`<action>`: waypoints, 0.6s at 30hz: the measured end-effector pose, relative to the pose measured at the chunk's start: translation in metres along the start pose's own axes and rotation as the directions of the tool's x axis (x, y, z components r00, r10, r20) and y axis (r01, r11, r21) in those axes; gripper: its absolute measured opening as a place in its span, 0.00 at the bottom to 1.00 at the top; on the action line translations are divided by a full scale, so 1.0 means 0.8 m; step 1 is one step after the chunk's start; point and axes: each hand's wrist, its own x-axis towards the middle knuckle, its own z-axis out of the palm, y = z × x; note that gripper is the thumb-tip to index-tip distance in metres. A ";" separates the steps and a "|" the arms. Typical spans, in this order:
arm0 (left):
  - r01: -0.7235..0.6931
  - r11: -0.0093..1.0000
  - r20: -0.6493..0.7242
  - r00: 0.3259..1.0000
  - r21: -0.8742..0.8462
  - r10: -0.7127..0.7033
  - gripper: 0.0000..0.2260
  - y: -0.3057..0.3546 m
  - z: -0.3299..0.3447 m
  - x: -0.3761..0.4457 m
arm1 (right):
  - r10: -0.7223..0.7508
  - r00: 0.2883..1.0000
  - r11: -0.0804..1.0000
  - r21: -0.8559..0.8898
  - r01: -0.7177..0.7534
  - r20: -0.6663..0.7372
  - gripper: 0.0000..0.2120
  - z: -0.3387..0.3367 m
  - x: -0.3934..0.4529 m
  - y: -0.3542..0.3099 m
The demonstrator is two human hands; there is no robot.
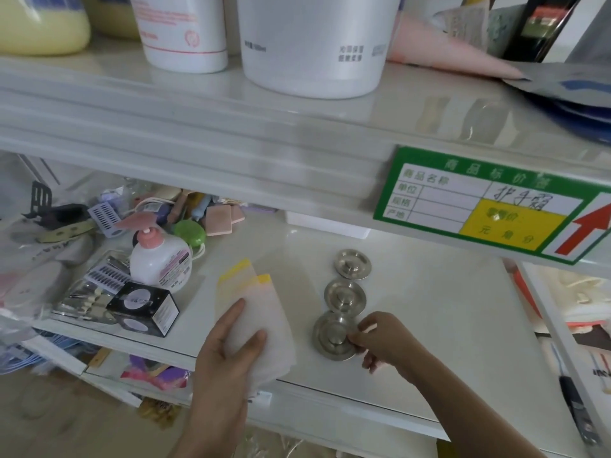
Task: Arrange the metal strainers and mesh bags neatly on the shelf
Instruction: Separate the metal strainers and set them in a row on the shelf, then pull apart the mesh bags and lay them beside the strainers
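Three metal strainers lie in a row on the white shelf [429, 292], running from its front edge toward the back: the nearest strainer [332, 337] sits close to the front edge, the middle strainer [345, 296] just behind it with rims touching or overlapping, and the far strainer [352, 263] beyond that. Your right hand [385, 340] is at the nearest strainer's right rim, fingertips pinched on its edge near the raised centre knob. To the left of the row, the mesh bags [253, 312], white and translucent with yellow top bands, lie as a loose stack whose lower end overhangs the shelf's front edge. Your left hand [228, 352] grips that stack, thumb lying across the top and the other fingers spread beside and under it. Farther left on the same shelf stand a white pump bottle [161, 259] with a pink top and a small black box [145, 309] near the front edge, with a green round case [190, 233] behind them. On the front lip of the shelf above hangs a green price tag [489, 206], and a large white tub [314, 44] stands above it.
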 end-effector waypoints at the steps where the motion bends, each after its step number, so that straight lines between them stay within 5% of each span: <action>1: -0.031 0.999 0.002 1.000 0.021 0.031 0.26 0.002 0.002 -0.002 | -0.006 1.000 0.999 -0.043 0.005 -0.022 0.11 0.002 -0.002 0.002; 5: -0.089 0.989 0.056 0.995 0.117 0.083 0.35 0.011 0.014 -0.008 | -0.251 0.938 0.922 -0.353 0.156 -0.241 0.11 0.003 -0.020 -0.004; 9: -0.107 0.968 0.195 0.979 0.225 0.063 0.47 0.004 0.034 -0.019 | -0.499 0.807 0.860 -0.070 0.505 -0.316 0.05 0.001 -0.061 -0.058; 12: -0.070 0.969 0.244 0.970 0.238 0.010 0.54 -0.005 0.058 -0.031 | -0.562 0.769 0.823 -0.110 0.558 -0.304 0.11 0.005 -0.080 -0.082; 15: -0.144 0.945 0.343 0.939 0.295 0.036 0.47 -0.009 0.076 -0.032 | -0.547 0.714 0.831 -0.181 0.526 -0.436 0.05 0.001 -0.089 -0.078; 18: -0.261 0.907 0.441 0.892 0.329 0.096 0.34 -0.013 0.089 -0.031 | -0.527 0.708 0.847 -0.227 0.480 -0.471 0.14 -0.013 -0.098 -0.071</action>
